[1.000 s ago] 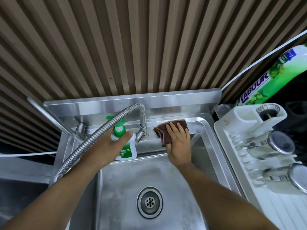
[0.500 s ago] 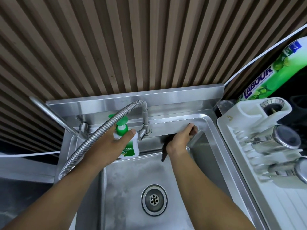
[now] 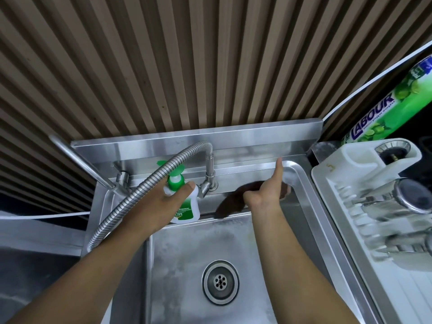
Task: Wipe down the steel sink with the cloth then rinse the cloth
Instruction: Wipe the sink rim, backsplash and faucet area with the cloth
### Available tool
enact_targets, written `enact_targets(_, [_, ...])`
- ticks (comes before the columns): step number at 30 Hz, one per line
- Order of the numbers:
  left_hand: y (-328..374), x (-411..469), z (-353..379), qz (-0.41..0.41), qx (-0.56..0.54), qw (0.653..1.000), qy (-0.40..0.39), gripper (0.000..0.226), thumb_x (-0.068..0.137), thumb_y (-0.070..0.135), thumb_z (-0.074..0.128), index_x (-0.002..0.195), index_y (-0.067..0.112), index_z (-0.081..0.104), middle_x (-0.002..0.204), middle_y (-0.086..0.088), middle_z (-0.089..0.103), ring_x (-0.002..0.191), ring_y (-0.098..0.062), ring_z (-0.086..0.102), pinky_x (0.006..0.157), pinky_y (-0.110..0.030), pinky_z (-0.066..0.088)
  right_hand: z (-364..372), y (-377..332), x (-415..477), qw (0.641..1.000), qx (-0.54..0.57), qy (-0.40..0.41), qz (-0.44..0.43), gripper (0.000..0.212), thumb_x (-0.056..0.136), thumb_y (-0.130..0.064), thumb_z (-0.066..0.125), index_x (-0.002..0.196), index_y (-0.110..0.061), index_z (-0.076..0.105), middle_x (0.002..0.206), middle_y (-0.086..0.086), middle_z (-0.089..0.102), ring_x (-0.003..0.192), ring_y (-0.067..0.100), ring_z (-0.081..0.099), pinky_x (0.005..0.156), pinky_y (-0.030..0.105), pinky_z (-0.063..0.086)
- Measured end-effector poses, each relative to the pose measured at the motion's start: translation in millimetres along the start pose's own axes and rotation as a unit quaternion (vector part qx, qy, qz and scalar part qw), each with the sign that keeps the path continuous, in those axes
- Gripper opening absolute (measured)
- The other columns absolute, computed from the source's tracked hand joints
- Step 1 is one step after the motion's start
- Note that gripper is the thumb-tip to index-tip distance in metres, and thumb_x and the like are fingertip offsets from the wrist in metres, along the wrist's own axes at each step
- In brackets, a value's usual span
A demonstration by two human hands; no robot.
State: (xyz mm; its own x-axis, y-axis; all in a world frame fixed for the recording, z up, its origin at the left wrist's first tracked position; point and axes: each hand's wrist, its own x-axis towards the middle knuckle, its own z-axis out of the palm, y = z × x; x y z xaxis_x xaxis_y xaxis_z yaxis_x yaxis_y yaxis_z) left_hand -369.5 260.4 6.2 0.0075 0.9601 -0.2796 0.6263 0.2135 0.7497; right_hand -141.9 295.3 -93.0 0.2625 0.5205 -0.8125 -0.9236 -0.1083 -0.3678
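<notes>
The steel sink [image 3: 301, 181] fills the lower middle, its drain [image 3: 221, 281] near the bottom. My right hand [image 3: 264, 192] is at the sink's back right corner. It holds the brown cloth [image 3: 230, 202] against the back wall with curled fingers, and its index finger points straight up onto the back ledge. Part of the cloth shows right of the hand; the rest droops left and down toward the basin. My left hand [image 3: 163, 204] grips a white and green soap bottle [image 3: 187, 209] beside the tap base.
A flexible steel hose tap [image 3: 149, 185] arcs over my left hand, and a straight steel pipe [image 3: 79, 160] slants at the back left. A white dish rack [image 3: 346, 206] with steel cups lies right of the sink. A green detergent bottle [image 3: 383, 108] is behind it.
My right hand slid the cloth from the back ledge right into the corner and down the back wall, and its index finger now sticks out. My left hand kept hold of the soap bottle.
</notes>
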Motion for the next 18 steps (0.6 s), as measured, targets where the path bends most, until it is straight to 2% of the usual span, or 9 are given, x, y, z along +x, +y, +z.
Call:
enact_targets(2, [1.2,-0.9,0.0,-0.003,-0.009,1.000,0.000,0.026,0.091,0.045,0.066,0.105,0.023,0.064,0.095,0.005,0.068,0.090,-0.012,0.062,0.067,-0.022,0.040,0.6,10.6,4.5,1.000,0.003,-0.005,-0.021,0.079,0.047,-0.069,0.087,0.110,-0.026,0.066,0.119,0.001,0.071,0.109,0.025,0.066,0.104,0.047,0.047])
enact_targets(3, [1.5,-1.3,-0.6,-0.006,-0.013,1.000,0.001,0.028,0.091,0.045,0.066,0.108,0.023,0.065,0.098,0.003,0.068,0.092,-0.014,0.063,0.068,-0.024,0.041,2.4,19.2,4.2,1.000,-0.001,-0.012,-0.012,0.076,0.051,-0.065,0.088,0.113,-0.025,0.069,0.114,0.002,0.074,0.106,0.026,0.068,0.101,0.046,0.050])
enact_targets(5, [2.2,-2.1,-1.0,-0.008,-0.013,1.000,0.002,0.031,0.090,0.045,0.066,0.110,0.021,0.065,0.101,0.001,0.069,0.095,-0.018,0.064,0.074,-0.028,0.042,3.7,33.6,3.5,1.000,-0.019,-0.022,0.006,0.086,0.050,-0.061,0.090,0.125,-0.024,0.069,0.112,0.004,0.075,0.106,0.028,0.071,0.100,0.046,0.051])
enact_targets(7, [1.5,-2.0,-1.0,-0.005,-0.010,1.000,0.004,0.032,0.090,0.046,0.067,0.110,0.021,0.065,0.101,0.001,0.070,0.095,-0.018,0.065,0.080,-0.031,0.045,2.8,41.0,1.6,0.999,-0.030,-0.033,0.027,0.086,0.048,-0.057,0.092,0.124,-0.024,0.071,0.111,0.006,0.076,0.107,0.030,0.070,0.101,0.048,0.050])
enact_targets(9, [1.8,-2.1,-1.1,-0.003,-0.006,1.000,0.003,0.030,0.090,0.046,0.067,0.108,0.022,0.066,0.099,0.003,0.070,0.095,-0.017,0.065,0.082,-0.032,0.046,1.8,39.7,4.8,0.997,-0.019,-0.051,0.048,0.079,0.045,-0.050,0.094,0.117,-0.022,0.074,0.113,0.007,0.075,0.109,0.031,0.069,0.101,0.050,0.049])
enact_targets(11, [1.6,-1.4,-1.6,0.001,0.000,1.000,0.003,0.028,0.090,0.047,0.066,0.106,0.024,0.065,0.098,0.005,0.070,0.095,-0.016,0.065,0.084,-0.034,0.047,3.3,33.0,4.1,0.998,-0.020,-0.046,0.044,0.066,0.043,-0.043,0.097,0.101,-0.023,0.070,0.121,0.008,0.072,0.113,0.031,0.067,0.097,0.053,0.051])
enact_targets(13, [1.6,-1.1,-1.8,0.003,0.007,1.000,0.002,0.030,0.089,0.049,0.066,0.107,0.025,0.065,0.099,0.004,0.070,0.095,-0.017,0.065,0.087,-0.036,0.049,3.1,19.1,0.5,0.999,-0.011,-0.042,0.019,0.053,0.055,-0.039,0.094,0.098,-0.027,0.064,0.123,0.008,0.071,0.111,0.030,0.067,0.093,0.052,0.054])
enact_targets(15, [1.4,-0.8,-2.4,0.007,0.005,1.000,0.002,0.030,0.089,0.049,0.067,0.106,0.024,0.065,0.098,0.003,0.070,0.094,-0.017,0.065,0.086,-0.036,0.049,1.3,1.8,-1.8,0.999,-0.006,-0.048,0.003,0.038,0.072,-0.039,0.085,0.101,-0.022,0.067,0.114,0.008,0.074,0.102,0.029,0.069,0.092,0.047,0.056])
enact_targets(18, [0.9,-0.7,-2.7,0.012,0.003,1.000,0.000,0.030,0.089,0.048,0.066,0.106,0.023,0.066,0.096,0.003,0.070,0.092,-0.015,0.065,0.081,-0.033,0.047,-4.7,-19.2,-7.6,1.000,-0.014,-0.006,-0.022,0.026,0.077,-0.035,0.083,0.086,-0.019,0.065,0.094,0.005,0.072,0.084,0.027,0.067,0.085,0.045,0.057])
